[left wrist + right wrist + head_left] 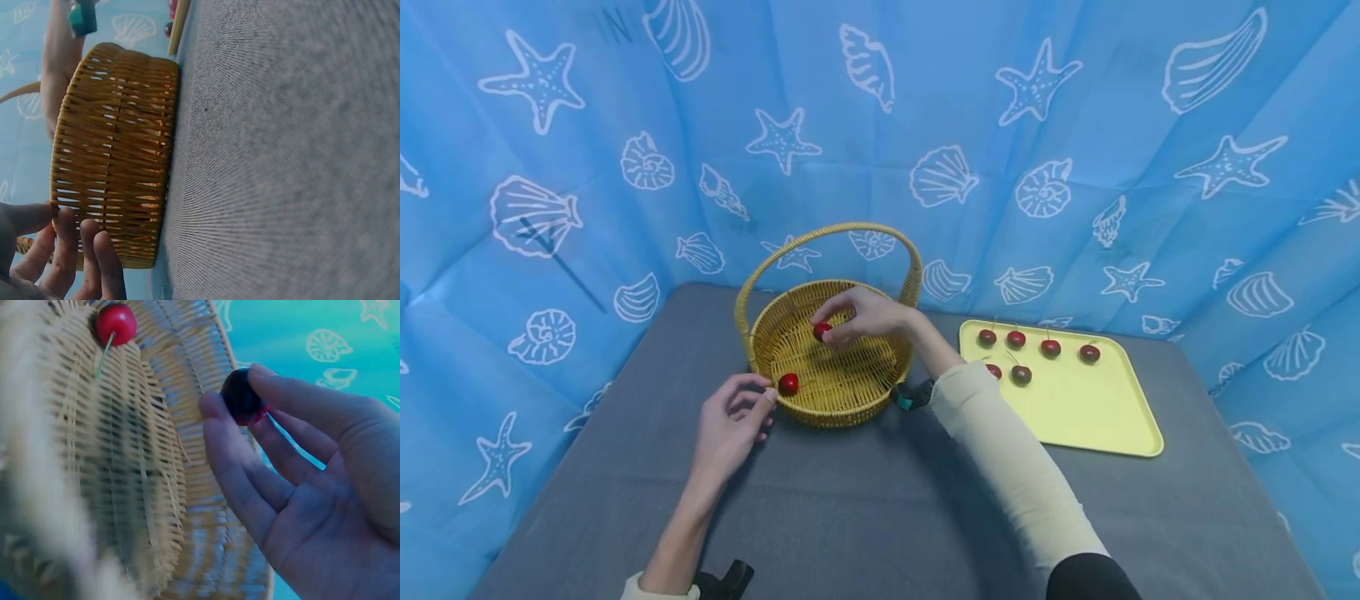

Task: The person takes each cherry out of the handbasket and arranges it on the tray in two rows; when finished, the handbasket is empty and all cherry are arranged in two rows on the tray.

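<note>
A yellow wicker basket point(831, 410) with a tall arched handle stands on the grey table. Over its inside, my right hand point(868, 317) pinches a dark red cherry point(242, 400) between thumb and fingertips. Another cherry point(788, 384) lies in the basket at its near left side; its green stem shows in the right wrist view. At the basket's near left edge, my left hand point(733, 425) pinches the rim between thumb and forefinger. The other left fingers point(89, 256) lie along the outer wicker wall.
To the right of the basket, a yellow tray point(1090, 408) bears several cherries point(1050, 348) with stems, grouped toward its far left part. My right forearm partly covers the tray's left edge. Behind the table hangs a blue curtain point(865, 125) printed with shells and starfish.
</note>
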Tool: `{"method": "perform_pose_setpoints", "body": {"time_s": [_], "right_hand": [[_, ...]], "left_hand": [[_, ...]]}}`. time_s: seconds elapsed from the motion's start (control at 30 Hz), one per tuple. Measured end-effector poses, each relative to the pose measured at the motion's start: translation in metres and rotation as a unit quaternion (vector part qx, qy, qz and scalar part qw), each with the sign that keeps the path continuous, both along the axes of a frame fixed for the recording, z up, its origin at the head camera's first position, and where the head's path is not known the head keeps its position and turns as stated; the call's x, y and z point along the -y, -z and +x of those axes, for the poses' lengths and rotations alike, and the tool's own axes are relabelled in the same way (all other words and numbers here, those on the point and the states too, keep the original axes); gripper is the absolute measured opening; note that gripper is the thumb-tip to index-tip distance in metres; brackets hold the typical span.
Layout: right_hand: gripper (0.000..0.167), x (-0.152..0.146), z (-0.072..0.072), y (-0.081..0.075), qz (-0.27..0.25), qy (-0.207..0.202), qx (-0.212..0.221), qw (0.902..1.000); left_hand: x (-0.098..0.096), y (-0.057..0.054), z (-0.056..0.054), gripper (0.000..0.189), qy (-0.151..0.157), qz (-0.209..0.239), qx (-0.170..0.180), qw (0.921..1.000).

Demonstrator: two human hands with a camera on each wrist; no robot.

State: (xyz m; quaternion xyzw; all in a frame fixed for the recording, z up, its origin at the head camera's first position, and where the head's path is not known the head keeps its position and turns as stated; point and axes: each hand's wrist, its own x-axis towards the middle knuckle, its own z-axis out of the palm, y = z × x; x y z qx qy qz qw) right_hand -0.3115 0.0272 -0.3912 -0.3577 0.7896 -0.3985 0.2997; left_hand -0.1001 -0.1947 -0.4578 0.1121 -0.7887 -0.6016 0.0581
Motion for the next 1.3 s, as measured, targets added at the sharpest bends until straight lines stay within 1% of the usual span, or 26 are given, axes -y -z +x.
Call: {"method": "perform_pose_setpoints", "body": {"time_s": [0.1,0.27,0.4,0.5,0.63,0.73,0.83,0.97,1.03,1.1,1.23,1.3], "right_hand": [[0.043,-0.017,0.0,-0.005,-0.006,0.007,-0.018,0.9998],[0.04,-0.044,0.009,-0.013,-0.034,0.004,-0.035,0.9988],[0.037,-0.066,0.019,-0.02,-0.061,-0.006,-0.067,0.9958],[0.037,-0.086,0.029,-0.025,-0.082,-0.01,-0.081,0.9933],[0.036,-0.115,0.042,-0.031,-0.101,0.0,-0.075,0.9921],[0.036,-0.139,0.047,-0.034,-0.099,0.024,-0.073,0.9921],[0.036,-0.164,0.051,-0.034,-0.087,0.06,-0.08,0.9912],[0.037,-0.198,0.056,-0.029,-0.068,0.108,-0.092,0.9875],[0.036,-0.214,0.058,-0.024,-0.056,0.133,-0.095,0.985],[0.036,-0.229,0.061,-0.018,-0.045,0.155,-0.09,0.9827],[0.038,-0.258,0.065,-0.003,-0.033,0.19,-0.087,0.9774],[0.04,-0.272,0.068,0.003,-0.022,0.206,-0.092,0.9739]], "left_hand": [[0.0,0.0,0.0,0.03,0.0,0.004,-0.002,1.0],[-0.001,-0.001,0.001,0.03,0.002,0.004,-0.006,1.0],[-0.001,-0.001,0.001,0.03,0.002,0.006,-0.011,0.9999],[-0.001,-0.001,0.002,0.031,0.003,0.004,-0.011,0.9999],[-0.001,-0.001,0.001,0.033,0.006,0.004,-0.009,0.9999],[-0.001,-0.001,0.001,0.032,0.006,0.007,-0.008,0.9999],[-0.001,-0.002,0.002,0.031,0.004,0.008,-0.007,0.9999],[0.0,-0.002,0.002,0.032,0.004,0.008,-0.004,1.0],[0.0,-0.002,0.002,0.033,0.005,0.008,-0.002,1.0],[0.0,-0.002,0.002,0.034,0.005,0.01,-0.001,0.9999],[-0.001,-0.002,0.002,0.035,0.005,0.012,-0.01,0.9999],[-0.001,-0.001,0.002,0.035,0.005,0.012,-0.015,0.9998]]}}
